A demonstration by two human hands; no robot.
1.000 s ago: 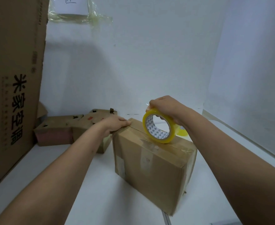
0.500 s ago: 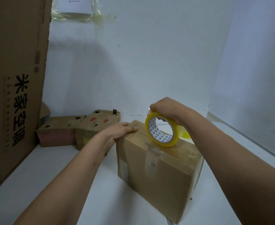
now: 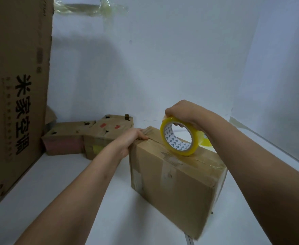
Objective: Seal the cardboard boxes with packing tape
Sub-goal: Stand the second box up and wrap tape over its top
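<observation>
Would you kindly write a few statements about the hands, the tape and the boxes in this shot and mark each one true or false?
1. The right hand grips the yellow tape roll from above. True.
2. The tape roll lies flat on the white table. False: it stands on edge on top of the cardboard box.
3. The left hand rests on the box's far left corner. True.
4. The left hand holds a pair of scissors. False: it holds no tool and only touches the box.
5. Smaller worn boxes sit behind the left hand near the wall. True.
6. The big printed carton stands at the right. False: it is at the left.
</observation>
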